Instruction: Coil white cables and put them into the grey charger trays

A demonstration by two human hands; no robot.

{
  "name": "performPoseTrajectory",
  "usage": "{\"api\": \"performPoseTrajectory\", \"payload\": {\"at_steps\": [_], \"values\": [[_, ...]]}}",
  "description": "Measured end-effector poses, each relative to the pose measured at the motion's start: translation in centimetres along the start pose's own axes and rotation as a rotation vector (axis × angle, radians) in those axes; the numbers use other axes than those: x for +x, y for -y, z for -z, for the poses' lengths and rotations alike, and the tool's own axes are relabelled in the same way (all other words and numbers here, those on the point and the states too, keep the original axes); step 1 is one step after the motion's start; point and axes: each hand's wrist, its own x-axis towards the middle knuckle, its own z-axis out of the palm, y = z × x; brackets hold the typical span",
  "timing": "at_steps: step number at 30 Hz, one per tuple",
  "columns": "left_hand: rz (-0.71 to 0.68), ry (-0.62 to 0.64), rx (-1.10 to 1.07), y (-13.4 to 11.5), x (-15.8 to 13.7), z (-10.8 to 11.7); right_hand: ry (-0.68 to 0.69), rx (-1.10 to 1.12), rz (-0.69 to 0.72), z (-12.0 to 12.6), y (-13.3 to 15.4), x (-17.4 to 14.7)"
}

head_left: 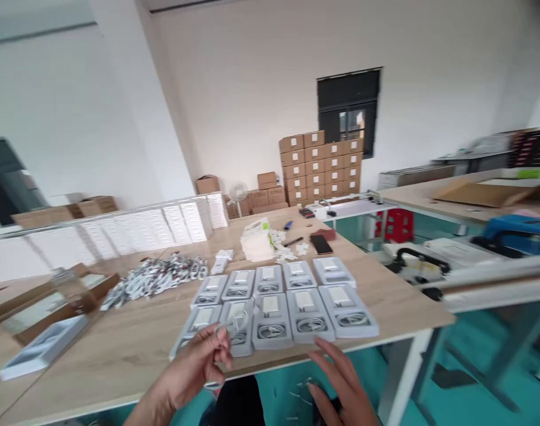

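My left hand (196, 367) is closed in a pinch on a white coiled cable (239, 318), slightly blurred, above the near row of open white trays. Over the table's front edge, my right hand (338, 381) is empty with its fingers apart, close to a near tray (313, 334). Two rows of trays stand side by side; most visibly hold a white charger block (270, 304) and a coiled cable (272, 331). My left hand hides part of the nearest left tray (177, 349).
A pile of bundled cables (158, 278) lies left of the trays, beside a cardboard tray (92, 296) and a lone white tray (43, 346). Behind are white boxes (136, 234), a phone (320, 244) and a pen (293, 242). The table's right edge (411, 305) drops off.
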Motion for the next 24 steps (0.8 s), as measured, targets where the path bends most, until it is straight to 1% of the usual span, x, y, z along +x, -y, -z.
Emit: {"api": "performPoseTrajectory", "payload": {"at_steps": [1,2,3,4,7,8,10,12,13,15,17,19,22,24], "values": [[0.054,0.072,0.017,1.3,0.2,-2.1,0.01,-0.108,0.119,0.9,0.4,1.3],[0.098,0.145,0.017,2.5,0.3,-4.0,0.028,-0.205,0.205,1.9,0.8,2.6],[0.139,0.208,0.004,3.5,0.5,-5.6,0.055,-0.275,0.274,2.9,1.1,3.7],[0.183,0.261,-0.025,4.3,0.6,-7.0,0.094,-0.306,0.312,3.8,1.4,4.5],[0.319,0.357,-0.096,5.8,1.1,-9.7,0.146,-0.335,0.338,6.0,1.3,5.3],[0.335,0.365,-0.094,6.0,1.3,-10.4,0.133,-0.366,0.337,6.5,1.1,5.0],[0.312,0.361,-0.061,6.5,1.9,-11.4,0.069,-0.495,0.325,7.3,0.4,3.9],[0.283,0.341,-0.03,7.1,2.5,-12.3,0.04,-0.615,0.257,7.9,0.2,2.6],[0.288,0.342,-0.014,7.6,2.8,-12.7,0.048,-0.636,0.184,8.0,0.2,2.0],[0.312,0.343,0.01,8.6,3.3,-13.2,0.084,-0.593,-0.01,8.1,0.7,1.1],[0.323,0.346,0.01,9.6,3.7,-13.2,0.103,-0.534,-0.157,7.9,1.5,0.5],[0.332,0.354,-0.01,10.3,3.9,-12.7,0.118,-0.545,-0.221,7.4,2.2,0.2],[0.339,0.348,0.0,10.5,3.9,-11.4,0.241,-0.559,-0.288,6.1,3.2,0.1],[0.323,0.32,0.025,10.4,3.8,-10.4,0.306,-0.499,-0.345,4.8,3.8,0.3]]}}
